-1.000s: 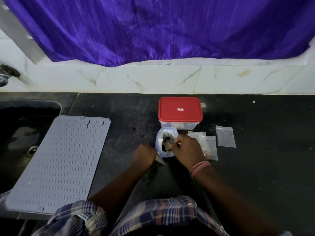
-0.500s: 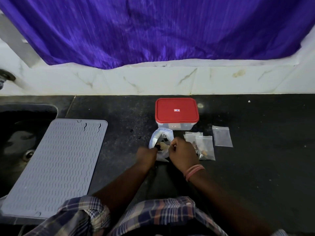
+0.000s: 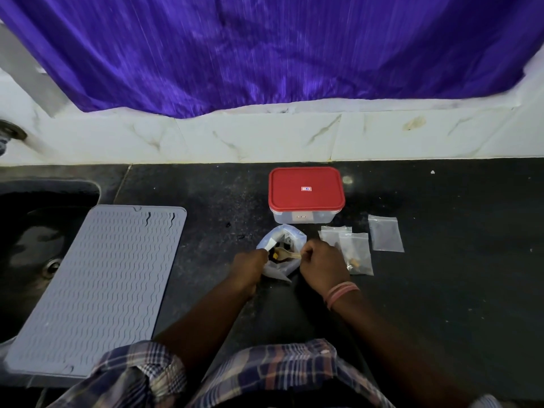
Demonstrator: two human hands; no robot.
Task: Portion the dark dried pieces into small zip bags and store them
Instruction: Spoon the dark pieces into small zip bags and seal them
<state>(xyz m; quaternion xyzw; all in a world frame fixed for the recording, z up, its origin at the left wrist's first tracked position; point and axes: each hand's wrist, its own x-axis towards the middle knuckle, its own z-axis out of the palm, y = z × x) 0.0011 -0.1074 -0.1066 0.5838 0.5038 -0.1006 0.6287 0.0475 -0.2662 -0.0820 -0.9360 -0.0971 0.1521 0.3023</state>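
So the big plastic bag (image 3: 281, 254) of dark dried pieces (image 3: 279, 258) sits right between the two hands on the counter (image 3: 441, 304), mouth open. What's changed over the last second: the right hand (image 3: 322, 262) now has a small wooden spoon (image 3: 287, 254) lying across the bag's mouth, bowl toward the left hand (image 3: 250, 265), where a second ago it just looked like fingers poking at the rim. The left hand has slid in closer and grips the bag's near-left edge, holding it open. I'd guess a scoop is coming out.

The right hand pinches the spoon handle, fingers curled. Just right of that hand lie two small zip bags (image 3: 354, 254), one with a few bits in it, then an empty zip bag (image 3: 385, 233) further right. Beyond the hands sits the red-lidded container (image 3: 306, 191), lid on.
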